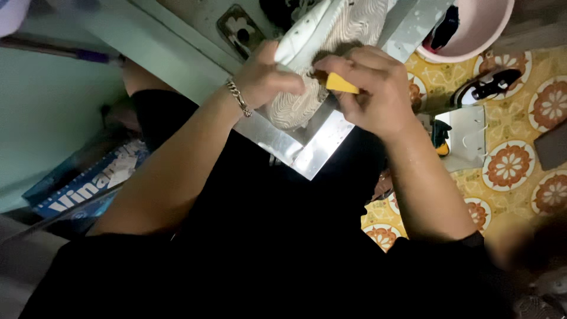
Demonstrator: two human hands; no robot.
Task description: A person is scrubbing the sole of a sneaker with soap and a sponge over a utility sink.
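Closest to the viewer are the person's dark lap and two bare forearms, reaching forward over a shiny metal tray (pixel 322 147) that rests across the knees. The left hand (pixel 266 74), a chain bracelet (pixel 238 97) at its wrist, wraps its fingers (pixel 287 81) around the side of a white shoe (pixel 322 35), holding it sole-up above the tray. The right hand (pixel 369 88) has its fingers (pixel 345 64) pinched together on a small yellow tool (pixel 341 84) pressed against the shoe's patterned sole. Farther off, on the orange-flowered floor (pixel 508 165), lie a black-and-white sneaker (pixel 487 85) and a pink basin (pixel 472 32).
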